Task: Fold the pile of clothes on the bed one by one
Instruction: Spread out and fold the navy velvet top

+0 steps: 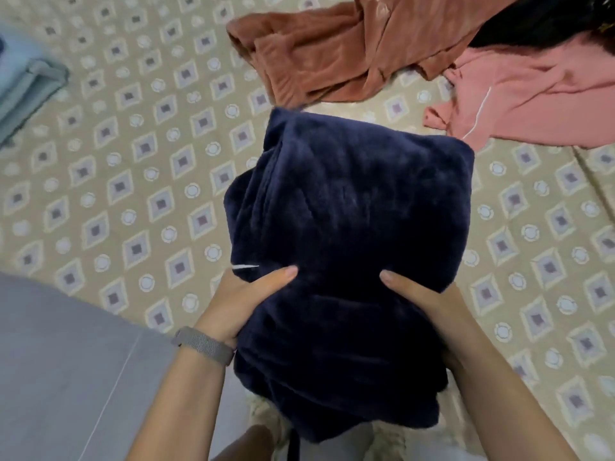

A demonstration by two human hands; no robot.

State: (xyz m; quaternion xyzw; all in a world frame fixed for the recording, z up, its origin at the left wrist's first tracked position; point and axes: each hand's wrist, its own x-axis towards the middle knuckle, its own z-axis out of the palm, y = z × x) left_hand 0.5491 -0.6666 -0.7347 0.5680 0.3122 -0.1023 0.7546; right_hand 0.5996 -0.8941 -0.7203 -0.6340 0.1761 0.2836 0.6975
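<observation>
Navy fleece garment (346,234) is already down to a thick folded bundle, held between both hands above the patterned bedspread (133,181). Looks like the fold is done and it's being carried off as one block; gripping from both sides keeps the layers from sliding apart.

Left hand (246,301) grips the bundle's left near edge: thumb lies on top, fingers go under the fleece, out of sight. Right hand (422,304) mirrors it on the right near edge, thumb on top, rest wrapped under and hidden. Bundle extends away from both hands, with most of its bulk beyond the thumbs, and hangs down between the forearms on the near side. A grey mesh watch band (203,344) sits on the left wrist.

Beyond the bundle, far from the hands: rust-brown garment (319,58), unfolded and crumpled. Far-right of the right hand: pink garment (532,104), also loose, with a black item (545,18) at the top right edge. Far-left of the left hand: pale blue folded stack (23,91), likely the finished pile. My guess is the navy bundle goes there.
</observation>
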